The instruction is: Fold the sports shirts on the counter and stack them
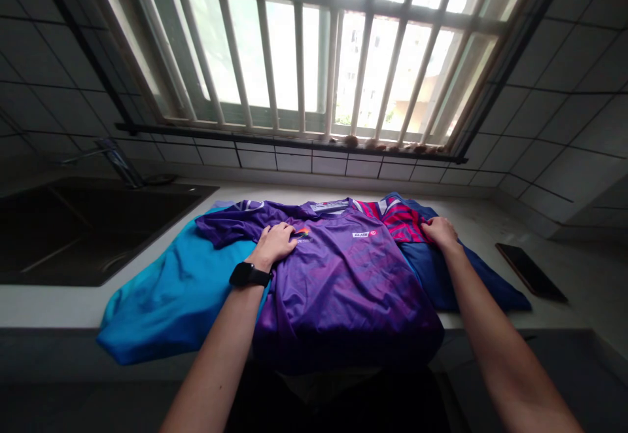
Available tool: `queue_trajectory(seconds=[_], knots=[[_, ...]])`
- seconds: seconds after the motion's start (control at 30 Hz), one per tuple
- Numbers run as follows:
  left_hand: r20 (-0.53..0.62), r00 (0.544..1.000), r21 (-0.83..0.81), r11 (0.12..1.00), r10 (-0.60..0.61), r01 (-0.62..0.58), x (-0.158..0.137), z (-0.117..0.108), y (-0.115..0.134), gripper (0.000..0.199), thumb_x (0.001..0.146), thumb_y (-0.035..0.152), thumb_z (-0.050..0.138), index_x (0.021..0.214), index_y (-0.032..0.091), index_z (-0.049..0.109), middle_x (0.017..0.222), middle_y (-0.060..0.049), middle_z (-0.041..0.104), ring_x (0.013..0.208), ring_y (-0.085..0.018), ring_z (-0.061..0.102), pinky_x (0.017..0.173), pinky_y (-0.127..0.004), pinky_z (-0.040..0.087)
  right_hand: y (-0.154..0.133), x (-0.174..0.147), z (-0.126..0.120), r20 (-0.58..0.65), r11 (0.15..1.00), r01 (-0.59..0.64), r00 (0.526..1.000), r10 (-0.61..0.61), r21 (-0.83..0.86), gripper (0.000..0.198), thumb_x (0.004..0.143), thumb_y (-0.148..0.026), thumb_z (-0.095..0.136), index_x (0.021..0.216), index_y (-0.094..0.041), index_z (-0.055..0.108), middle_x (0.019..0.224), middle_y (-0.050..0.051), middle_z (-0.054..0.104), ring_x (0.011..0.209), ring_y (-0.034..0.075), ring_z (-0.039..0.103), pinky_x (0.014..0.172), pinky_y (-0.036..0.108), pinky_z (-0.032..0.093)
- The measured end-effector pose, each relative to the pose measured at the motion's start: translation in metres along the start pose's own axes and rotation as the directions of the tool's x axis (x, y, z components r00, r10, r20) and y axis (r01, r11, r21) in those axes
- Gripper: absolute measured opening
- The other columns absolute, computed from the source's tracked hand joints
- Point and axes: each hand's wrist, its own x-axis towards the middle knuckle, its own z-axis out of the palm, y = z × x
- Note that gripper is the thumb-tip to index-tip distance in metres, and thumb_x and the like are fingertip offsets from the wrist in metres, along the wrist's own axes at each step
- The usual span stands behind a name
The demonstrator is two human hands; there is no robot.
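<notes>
A purple short-sleeved sports jersey point(343, 276) lies spread out, collar toward the window, its lower part hanging over the counter's front edge. My left hand point(275, 244), with a black watch point(248, 275) at the wrist, rests on its chest beside a small colourful logo; the fingers lie slightly bent on the cloth. My right hand point(441, 231) pinches the end of the pink-and-navy patterned sleeve point(405, 220). Underneath, a bright blue garment point(181, 289) shows on the left and a dark blue garment point(441, 282) on the right.
A dark sink point(98, 224) with a faucet point(118, 161) is set into the pale counter point(44, 305) at the left. A phone point(532, 271) lies on the right. Behind stands a barred window point(299, 60), with several small round objects point(350, 140) along its sill.
</notes>
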Motion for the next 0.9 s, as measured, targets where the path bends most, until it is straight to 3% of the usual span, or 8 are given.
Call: queue_trajectory(seconds=[0.13,0.33,0.5,0.7,0.83,0.9], knots=[[0.001,1.0,0.006,1.0,-0.002,0.002,-0.001,-0.001,0.001,0.042,0.097,0.032,0.047,0.132,0.021,0.066,0.144,-0.014,0.063,0.135,-0.03,0.058,0.119,-0.047,0.038,-0.005,-0.006,-0.01,-0.071,0.991,-0.107,0.991,0.112,0.077,0.043,0.098,-0.025,0.044,0.118,-0.013,0.079,0.115,0.022,0.076,0.109,0.034,0.071,0.091,0.04,0.053],[0.005,1.0,0.002,1.0,0.007,-0.007,0.0,0.001,0.0,0.045,0.096,0.032,0.045,0.134,0.019,0.065,0.145,-0.015,0.062,0.135,-0.03,0.057,0.118,-0.048,0.038,-0.008,-0.009,-0.014,-0.209,0.958,-0.145,0.957,0.199,0.249,0.046,0.094,-0.022,0.039,0.11,-0.009,0.081,0.11,0.026,0.077,0.103,0.037,0.071,0.089,0.044,0.052],[-0.011,1.0,-0.018,1.0,0.007,-0.007,0.001,0.003,-0.002,0.043,0.095,0.031,0.046,0.131,0.02,0.067,0.144,-0.015,0.063,0.134,-0.031,0.058,0.118,-0.048,0.038,-0.016,0.0,-0.01,-0.145,0.877,-0.177,0.953,0.267,0.448,0.045,0.094,-0.02,0.035,0.104,-0.01,0.078,0.107,0.023,0.077,0.098,0.031,0.07,0.085,0.037,0.051],[-0.024,1.0,-0.013,1.0,0.002,-0.002,0.003,0.005,-0.004,0.041,0.094,0.032,0.048,0.128,0.024,0.068,0.142,-0.012,0.065,0.132,-0.029,0.06,0.117,-0.046,0.039,-0.058,-0.012,-0.017,-0.092,0.774,-0.008,0.992,0.086,0.633,0.033,0.093,-0.029,0.046,0.096,-0.013,0.075,0.104,0.016,0.079,0.096,0.027,0.07,0.083,0.031,0.05],[-0.013,1.0,-0.012,1.0,0.01,-0.01,0.003,0.006,-0.004,0.042,0.095,0.032,0.047,0.13,0.022,0.067,0.143,-0.014,0.064,0.133,-0.03,0.059,0.118,-0.048,0.038,-0.097,-0.04,-0.023,-0.148,0.76,0.148,0.987,-0.068,0.633,0.033,0.096,-0.031,0.049,0.099,-0.014,0.076,0.103,0.015,0.08,0.099,0.027,0.072,0.087,0.031,0.052],[-0.014,1.0,-0.016,1.0,0.01,-0.01,0.003,0.006,-0.004,0.043,0.095,0.032,0.046,0.131,0.021,0.067,0.144,-0.014,0.063,0.133,-0.03,0.059,0.119,-0.049,0.038,-0.114,-0.055,-0.024,-0.118,0.756,0.225,0.974,-0.193,0.615,0.033,0.098,-0.032,0.049,0.098,-0.014,0.077,0.098,0.013,0.081,0.095,0.026,0.074,0.086,0.03,0.053]])
